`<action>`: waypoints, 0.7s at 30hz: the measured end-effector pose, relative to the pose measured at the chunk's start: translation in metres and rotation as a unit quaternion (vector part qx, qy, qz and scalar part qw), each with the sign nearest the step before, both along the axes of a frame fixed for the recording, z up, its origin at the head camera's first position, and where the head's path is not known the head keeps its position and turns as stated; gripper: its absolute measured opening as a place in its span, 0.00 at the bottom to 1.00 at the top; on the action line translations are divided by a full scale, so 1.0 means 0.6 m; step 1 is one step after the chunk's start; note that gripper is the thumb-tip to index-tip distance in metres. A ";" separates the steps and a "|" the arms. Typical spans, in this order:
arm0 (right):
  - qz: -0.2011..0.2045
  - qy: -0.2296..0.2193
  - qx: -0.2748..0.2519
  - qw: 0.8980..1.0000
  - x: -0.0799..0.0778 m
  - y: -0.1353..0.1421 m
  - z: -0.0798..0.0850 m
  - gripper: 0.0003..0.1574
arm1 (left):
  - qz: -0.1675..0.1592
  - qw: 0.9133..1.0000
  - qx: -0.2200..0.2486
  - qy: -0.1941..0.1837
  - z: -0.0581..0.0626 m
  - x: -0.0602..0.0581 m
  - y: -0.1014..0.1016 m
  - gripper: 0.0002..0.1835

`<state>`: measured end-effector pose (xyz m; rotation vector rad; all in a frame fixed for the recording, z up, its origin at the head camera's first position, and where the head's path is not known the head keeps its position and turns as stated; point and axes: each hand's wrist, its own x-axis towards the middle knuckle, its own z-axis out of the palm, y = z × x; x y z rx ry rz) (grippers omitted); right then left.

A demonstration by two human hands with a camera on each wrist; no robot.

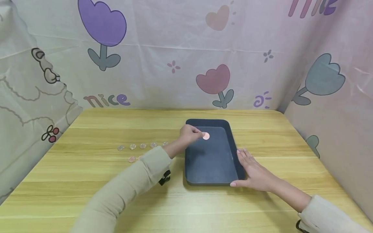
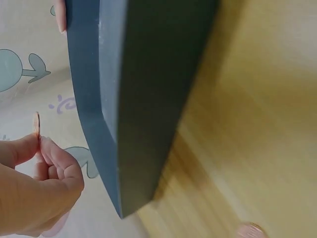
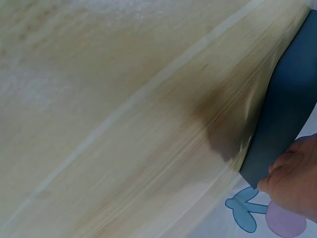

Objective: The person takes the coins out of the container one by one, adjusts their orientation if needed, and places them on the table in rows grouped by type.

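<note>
A copper-coloured coin (image 1: pixel 206 136) is pinched between the thumb and finger of my left hand (image 1: pixel 190 134), above the far part of a dark rectangular tray (image 1: pixel 212 161). In the left wrist view the same coin stands on edge at the fingertips of the left hand (image 2: pixel 44 183). My right hand (image 1: pixel 256 171) rests against the tray's near right corner, its fingers straight along the right wall and the thumb by the near edge. In the right wrist view part of the right hand (image 3: pixel 292 178) touches the tray wall (image 3: pixel 287 99).
Left of the tray, several silver coins (image 1: pixel 142 146) lie in a row on the wooden table (image 1: pixel 87 181). Nearer lie copper coins (image 1: pixel 132 159), partly hidden by the left sleeve (image 1: pixel 128 181). A printed cloth (image 1: pixel 157 87) hangs behind the table and at its sides.
</note>
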<state>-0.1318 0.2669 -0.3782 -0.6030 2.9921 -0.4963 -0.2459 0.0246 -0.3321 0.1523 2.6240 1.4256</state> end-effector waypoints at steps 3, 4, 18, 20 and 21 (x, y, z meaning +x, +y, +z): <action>0.000 -0.001 -0.003 1.000 0.000 0.000 0.000 0.72 | 0.003 1.000 0.010 0.005 -0.004 0.003 -0.025 0.14; 0.000 -0.002 -0.003 1.000 0.000 0.001 -0.001 0.72 | 0.004 1.000 0.018 0.004 -0.005 0.004 -0.034 0.14; 0.004 -0.001 -0.005 1.000 -0.001 0.002 -0.003 0.71 | 0.013 0.998 0.054 -0.016 -0.026 0.017 -0.131 0.14; 0.005 -0.001 -0.006 1.000 -0.001 0.002 -0.003 0.71 | 0.014 0.998 0.052 -0.017 -0.029 0.020 -0.141 0.14; 0.005 -0.001 -0.007 1.000 -0.001 0.002 -0.002 0.71 | 0.018 0.998 0.054 -0.020 -0.030 0.022 -0.146 0.13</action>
